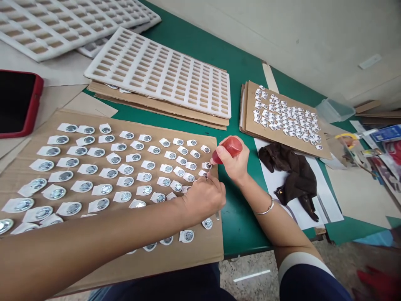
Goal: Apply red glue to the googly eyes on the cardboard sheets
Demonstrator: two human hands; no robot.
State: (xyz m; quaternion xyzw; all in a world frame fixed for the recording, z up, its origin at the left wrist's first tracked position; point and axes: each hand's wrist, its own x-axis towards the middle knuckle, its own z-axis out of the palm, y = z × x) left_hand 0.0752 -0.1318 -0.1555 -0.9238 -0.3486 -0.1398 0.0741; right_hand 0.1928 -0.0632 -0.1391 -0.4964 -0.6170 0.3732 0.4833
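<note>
My right hand (233, 161) is wrapped round a red squeeze bottle (232, 146). The bottle tilts, its narrow end pointing down to the left over the cardboard's right edge. Just below it, my left hand (205, 193) has its fingers pinched together by the small pieces there; what lies between the fingertips is hidden. Rows of round silvery metal discs on white tabs (106, 189) cover the brown cardboard sheet (200, 253). My left forearm crosses above the sheet and hides some of the discs.
A white foam grid tray (163, 75) lies on stacked cardboard behind. More grid trays (62, 25) and a red-cased phone (19, 102) are at left. Another cardboard stack with small pieces (286, 115), a dark brown cloth (293, 175) and a clear plastic box (335, 109) are at right.
</note>
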